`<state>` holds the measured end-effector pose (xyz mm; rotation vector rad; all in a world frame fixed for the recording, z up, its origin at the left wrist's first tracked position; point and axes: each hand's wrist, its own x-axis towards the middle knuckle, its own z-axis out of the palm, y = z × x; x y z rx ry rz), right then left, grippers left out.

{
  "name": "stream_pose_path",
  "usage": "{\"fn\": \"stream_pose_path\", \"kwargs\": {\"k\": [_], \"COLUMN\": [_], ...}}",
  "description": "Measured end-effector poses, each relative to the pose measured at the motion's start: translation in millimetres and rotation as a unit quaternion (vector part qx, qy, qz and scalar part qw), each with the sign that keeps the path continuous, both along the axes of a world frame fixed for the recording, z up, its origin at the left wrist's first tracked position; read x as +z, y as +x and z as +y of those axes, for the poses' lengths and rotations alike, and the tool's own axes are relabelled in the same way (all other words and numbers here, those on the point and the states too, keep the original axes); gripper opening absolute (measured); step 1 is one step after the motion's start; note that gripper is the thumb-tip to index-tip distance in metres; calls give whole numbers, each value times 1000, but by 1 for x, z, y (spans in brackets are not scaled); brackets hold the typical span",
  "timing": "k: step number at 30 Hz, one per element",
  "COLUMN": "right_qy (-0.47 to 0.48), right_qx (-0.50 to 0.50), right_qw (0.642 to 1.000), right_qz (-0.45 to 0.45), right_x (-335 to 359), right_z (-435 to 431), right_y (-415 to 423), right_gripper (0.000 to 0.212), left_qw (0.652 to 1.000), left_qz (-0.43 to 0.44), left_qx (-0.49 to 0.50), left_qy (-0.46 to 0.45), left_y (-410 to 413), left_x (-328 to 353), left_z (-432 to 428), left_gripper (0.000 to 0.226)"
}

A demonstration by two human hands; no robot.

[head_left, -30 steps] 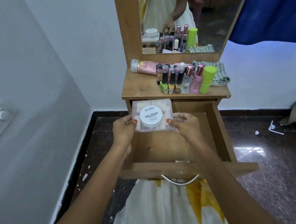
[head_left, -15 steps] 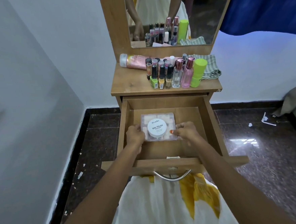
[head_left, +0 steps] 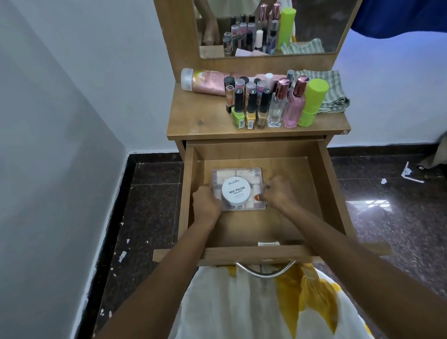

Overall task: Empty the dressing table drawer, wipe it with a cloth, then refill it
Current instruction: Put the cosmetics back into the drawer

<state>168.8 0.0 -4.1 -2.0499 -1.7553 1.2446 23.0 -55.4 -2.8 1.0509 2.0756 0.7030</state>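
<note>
The drawer (head_left: 327, 188) stands pulled out below the worktop (head_left: 200, 118), where the bottles (head_left: 265, 105), a pink tube (head_left: 205, 80) and the striped cloth (head_left: 328, 90) stand or lie. The step in hand looks like the start of the refill: setting the clear box (head_left: 240, 174), with the white jar (head_left: 236, 192) riding on its lid, into the drawer's left half.

To do it well, keep the box level so the jar does not slide. Lower it until it sits flat on the drawer floor, squared to the left wall, so room remains for the bottles. Let go only once it bears its own weight. Whether it already touches the floor I cannot tell.

Both arms reach in over the drawer front. The left grip (head_left: 206, 201) is curled round the box's near left corner. The right grip (head_left: 278, 192) pinches the near right edge, thumb on top beside the jar.
</note>
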Motion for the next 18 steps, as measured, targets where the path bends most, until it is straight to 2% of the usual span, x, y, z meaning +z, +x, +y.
{"fn": "stream_pose_path", "kwargs": {"k": [3, 6, 10, 17, 18], "right_qy": [16, 16, 27, 37, 38], "right_qx": [9, 10, 9, 1, -5], "right_qw": [1000, 1000, 999, 998, 998], "right_qz": [-1, 5, 15, 44, 42], "right_x": [-1, -2, -5, -6, -9], "right_z": [0, 2, 3, 7, 9], "right_y": [-4, -8, -19, -32, -33], "right_gripper": [14, 22, 24, 11, 24], "left_qw": [999, 995, 993, 985, 984], "left_qz": [28, 71, 100, 165, 172], "left_qx": [-35, -65, -56, -44, -43], "left_qy": [-3, -15, -16, -4, 2], "left_y": [1, -1, -4, -8, -9], "left_x": [2, -2, -3, -9, -11], "left_z": [-1, -1, -2, 0, 0], "left_gripper": [34, 34, 25, 25, 25]}}
